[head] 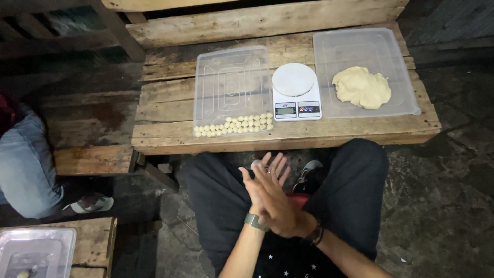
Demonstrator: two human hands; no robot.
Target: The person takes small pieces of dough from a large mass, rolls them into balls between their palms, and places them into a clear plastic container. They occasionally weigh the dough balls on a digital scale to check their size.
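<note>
The left hand (pixel 259 189) and the right hand (pixel 278 206) are pressed flat, palm against palm, above the lap, with the fingers stretched out. If a piece of dough is between the palms, I cannot tell; nothing is visible there. The left wrist carries a metal watch (pixel 254 221), the right wrist dark bead bracelets (pixel 316 234).

In front of the knees stands a low table of rough wooden planks (pixel 164 110), worn and stained. On it, the nearest thing is a clear plastic tray (pixel 231 77), rectangular, with moulded ridges. Along its near edge lie small round dough balls (pixel 234 125), pale yellow, in two short rows. Just beside it on the right is a white kitchen scale (pixel 296 92) with a round plate and a small grey display at the front. Further right, a second clear tray (pixel 360 49) holds a soft, uneven lump of pale dough (pixel 362 87).

At the left a person in jeans (pixel 25 164) sits; another plastic container (pixel 36 249) is in the bottom corner.
</note>
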